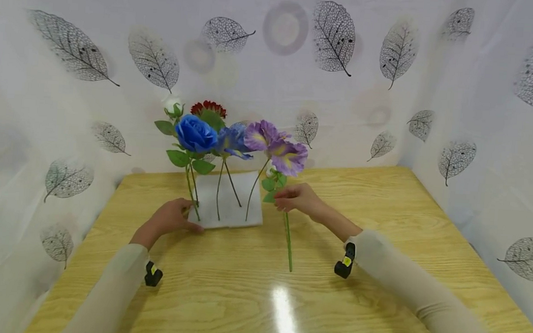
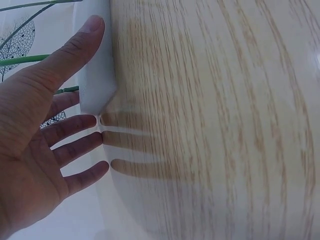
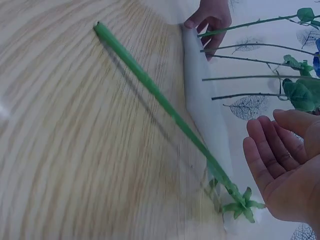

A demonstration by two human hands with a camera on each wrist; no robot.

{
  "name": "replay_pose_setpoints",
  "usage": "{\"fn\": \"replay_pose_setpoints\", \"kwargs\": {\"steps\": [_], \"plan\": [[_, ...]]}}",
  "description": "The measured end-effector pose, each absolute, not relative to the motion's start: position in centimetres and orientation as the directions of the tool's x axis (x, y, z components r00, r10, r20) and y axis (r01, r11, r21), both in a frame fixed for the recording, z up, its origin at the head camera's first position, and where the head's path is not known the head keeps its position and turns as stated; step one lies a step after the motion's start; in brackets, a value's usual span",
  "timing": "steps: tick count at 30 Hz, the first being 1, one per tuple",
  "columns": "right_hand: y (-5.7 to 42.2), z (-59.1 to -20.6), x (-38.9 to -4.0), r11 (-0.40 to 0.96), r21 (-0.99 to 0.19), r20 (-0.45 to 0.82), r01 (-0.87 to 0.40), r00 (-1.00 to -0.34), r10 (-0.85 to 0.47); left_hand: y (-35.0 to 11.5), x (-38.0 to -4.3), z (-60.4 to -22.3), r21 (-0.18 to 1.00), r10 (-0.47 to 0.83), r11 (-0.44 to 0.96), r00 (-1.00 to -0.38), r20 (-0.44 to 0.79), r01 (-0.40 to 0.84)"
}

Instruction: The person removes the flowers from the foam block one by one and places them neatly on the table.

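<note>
A white foam block (image 1: 229,216) stands on the table with several artificial flowers stuck in it. My left hand (image 1: 172,217) holds the block's left end, thumb on its front in the left wrist view and the other fingers spread at its edge. Beyond the block's right end, my right hand (image 1: 302,202) hovers with fingers loosely bent; the right wrist view shows nothing in it. Close below it lies a green-stemmed white flower (image 3: 170,111), its bloom partly hidden. A purple flower (image 1: 287,156) leans right from the block, above the right hand.
Also in the block are a blue rose (image 1: 196,133), a blue iris-like flower (image 1: 233,140), a red flower (image 1: 209,109) and a white rose (image 1: 173,105). A leaf-print curtain (image 1: 272,80) surrounds the wooden table (image 1: 213,290) at the back and sides.
</note>
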State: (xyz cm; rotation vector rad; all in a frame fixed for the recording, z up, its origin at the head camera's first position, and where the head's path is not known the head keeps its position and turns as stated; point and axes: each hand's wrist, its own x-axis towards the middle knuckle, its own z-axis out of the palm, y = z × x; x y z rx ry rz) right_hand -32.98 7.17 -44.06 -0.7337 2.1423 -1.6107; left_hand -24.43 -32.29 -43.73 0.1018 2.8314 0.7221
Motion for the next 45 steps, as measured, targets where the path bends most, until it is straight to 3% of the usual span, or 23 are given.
{"fn": "replay_pose_setpoints", "kwargs": {"steps": [9,17,45], "plan": [[3.3,-44.4,-31.7,0.109,-0.975,0.085,-0.195,-0.774,-0.627,-32.4,-24.7,-44.1,0.481,0.126,0.876,-0.974,-0.188,0.021],[0.7,-44.8,-31.3,0.148,-0.972,0.053,-0.181,-0.788,-0.613,-32.3,-24.8,-44.0,0.465,0.144,0.883,-0.977,-0.158,0.055],[-0.5,-46.1,-31.2,0.148,-0.979,0.019,-0.141,-0.785,-0.619,-32.4,-24.7,-44.1,0.464,0.121,0.886,-0.978,-0.169,0.029]]}}
